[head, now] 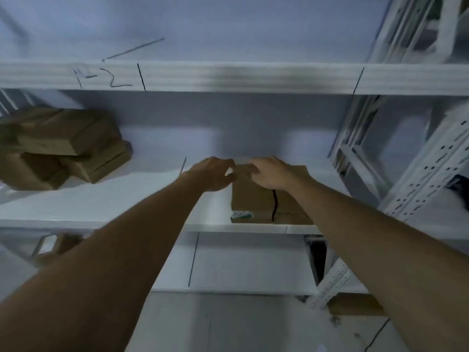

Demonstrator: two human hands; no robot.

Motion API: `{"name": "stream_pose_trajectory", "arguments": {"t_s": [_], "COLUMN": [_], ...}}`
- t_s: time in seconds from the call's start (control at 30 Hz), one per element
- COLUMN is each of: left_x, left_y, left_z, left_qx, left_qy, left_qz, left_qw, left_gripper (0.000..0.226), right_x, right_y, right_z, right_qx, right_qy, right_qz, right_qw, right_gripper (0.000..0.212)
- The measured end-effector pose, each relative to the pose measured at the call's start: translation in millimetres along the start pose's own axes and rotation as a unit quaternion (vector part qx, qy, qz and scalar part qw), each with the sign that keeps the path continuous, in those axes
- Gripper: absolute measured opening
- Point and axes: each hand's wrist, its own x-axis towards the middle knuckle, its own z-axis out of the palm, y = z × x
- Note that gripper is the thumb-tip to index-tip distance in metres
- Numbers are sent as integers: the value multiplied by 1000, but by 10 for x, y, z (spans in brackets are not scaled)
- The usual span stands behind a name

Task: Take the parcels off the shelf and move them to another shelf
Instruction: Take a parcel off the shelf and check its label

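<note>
Your cardboard parcel (pixel 256 199) is a flat brown box lying on the white metal shelf (pixel 101 207), its long side running from the front edge toward the back. Your left hand (pixel 213 175) curls half-open at its far left corner; your right hand (pixel 270 174) rests flat on top. A pile of parcels (pixel 63 146) sits well apart to the left, with bare shelf between.

A black cable (pixel 378 335) trails across the pale floor (pixel 228 326).

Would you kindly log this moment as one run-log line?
phase: reaching | left hand: open beside brown cardboard parcel | right hand: open on parcel top | parcel: on white metal shelf
</note>
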Motion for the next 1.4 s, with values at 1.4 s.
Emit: {"name": "stream_pose_trajectory", "arguments": {"t_s": [1.4], "left_x": [382], "left_y": [-1022], "left_z": [322], "left_qx": [-694], "left_qy": [30], "left_qz": [-144], "left_qw": [705], "left_gripper": [80], "right_x": [488], "right_y": [-250], "right_z": [612], "right_qx": [603], "right_qy": [135], "right_qz": [208], "right_qw": [758], "right_gripper": [43]}}
